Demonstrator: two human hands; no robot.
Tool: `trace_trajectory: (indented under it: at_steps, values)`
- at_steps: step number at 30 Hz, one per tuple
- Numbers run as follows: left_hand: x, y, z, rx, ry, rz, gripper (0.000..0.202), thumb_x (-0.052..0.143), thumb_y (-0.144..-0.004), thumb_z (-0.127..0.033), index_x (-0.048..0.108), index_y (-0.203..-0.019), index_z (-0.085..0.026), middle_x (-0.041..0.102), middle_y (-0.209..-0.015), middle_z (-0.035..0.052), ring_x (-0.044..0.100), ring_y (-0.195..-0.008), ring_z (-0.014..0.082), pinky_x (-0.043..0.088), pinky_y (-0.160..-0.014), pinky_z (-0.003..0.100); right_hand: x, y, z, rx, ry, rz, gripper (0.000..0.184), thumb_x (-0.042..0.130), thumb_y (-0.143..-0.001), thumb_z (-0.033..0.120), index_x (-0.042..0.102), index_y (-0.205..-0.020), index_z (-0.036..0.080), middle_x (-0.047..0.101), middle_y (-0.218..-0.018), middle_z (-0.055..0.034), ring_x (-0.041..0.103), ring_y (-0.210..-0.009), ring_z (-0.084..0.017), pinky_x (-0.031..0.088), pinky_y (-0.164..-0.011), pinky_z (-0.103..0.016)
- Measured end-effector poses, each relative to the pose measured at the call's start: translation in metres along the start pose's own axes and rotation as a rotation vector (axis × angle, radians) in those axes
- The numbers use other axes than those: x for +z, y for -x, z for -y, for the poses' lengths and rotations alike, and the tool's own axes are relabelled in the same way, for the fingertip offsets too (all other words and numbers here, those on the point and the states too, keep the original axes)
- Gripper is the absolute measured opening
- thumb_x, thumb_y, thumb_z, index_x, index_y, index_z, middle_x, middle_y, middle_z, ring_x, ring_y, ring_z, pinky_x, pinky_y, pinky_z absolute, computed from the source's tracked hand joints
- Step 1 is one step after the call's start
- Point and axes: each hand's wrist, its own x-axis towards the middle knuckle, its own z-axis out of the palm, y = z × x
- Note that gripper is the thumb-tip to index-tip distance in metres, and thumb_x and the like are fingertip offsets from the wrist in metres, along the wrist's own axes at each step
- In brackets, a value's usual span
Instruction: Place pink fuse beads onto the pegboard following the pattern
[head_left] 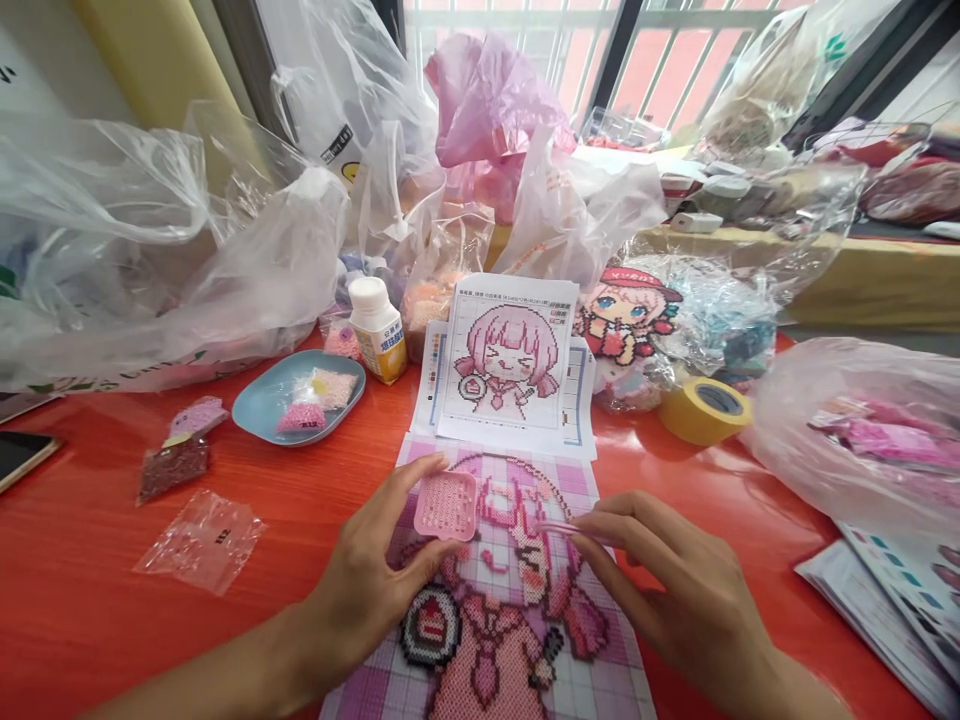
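Hands [369, 560] hold tray [446, 506], tweezers [556, 527] over beadwork [487, 640] — red tabletop [82, 570] past edges.

Over there, daylight fills the window [517, 25], its dark frame [621, 50] backed by pale bars [720, 17] and something pink outside. A tan-fronted ledge [900, 275] runs along the right; a yellowish column [161, 80] stands at left. The red, wood-grained bench [67, 600] gleams.
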Motion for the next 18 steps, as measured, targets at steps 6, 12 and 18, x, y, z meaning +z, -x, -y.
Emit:
trace_trajectory:
  at_steps: [6,12,18]
  values:
    - [-0.0032,-0.0042,-0.0072,0.043,0.003,0.053,0.049,0.062,-0.086,-0.035,0.043,-0.130,-0.028,0.065,-0.123,0.0056,0.062,-0.116,0.0232,0.052,-0.099,0.039,0.0042,0.0020,0.0030,-0.011,-0.019,0.006,0.008,0.055,-0.089,0.019,0.063,-0.089,0.018,0.061,-0.076,-0.0020,0.058,-0.064,-0.009,0.046,-0.052,-0.018]
    - [-0.0037,-0.0030,-0.0079,0.059,0.016,0.089,0.053,0.063,-0.086,-0.031,0.039,-0.133,-0.028,0.063,-0.125,0.0059,0.060,-0.118,0.0219,0.051,-0.100,0.038,0.0049,0.0028,0.0038,-0.009,-0.035,0.008,0.007,0.055,-0.089,0.017,0.062,-0.090,0.017,0.061,-0.078,-0.0023,0.058,-0.065,-0.008,0.046,-0.052,-0.018]
    - [-0.0035,-0.0020,-0.0069,0.039,0.022,0.063,0.051,0.062,-0.086,-0.035,0.040,-0.132,-0.028,0.063,-0.125,0.0063,0.059,-0.119,0.0228,0.050,-0.101,0.040,0.0033,0.0030,-0.0027,0.036,0.017,-0.059,0.004,0.060,-0.086,0.016,0.062,-0.090,0.016,0.061,-0.079,-0.0021,0.059,-0.066,-0.008,0.047,-0.054,-0.018]
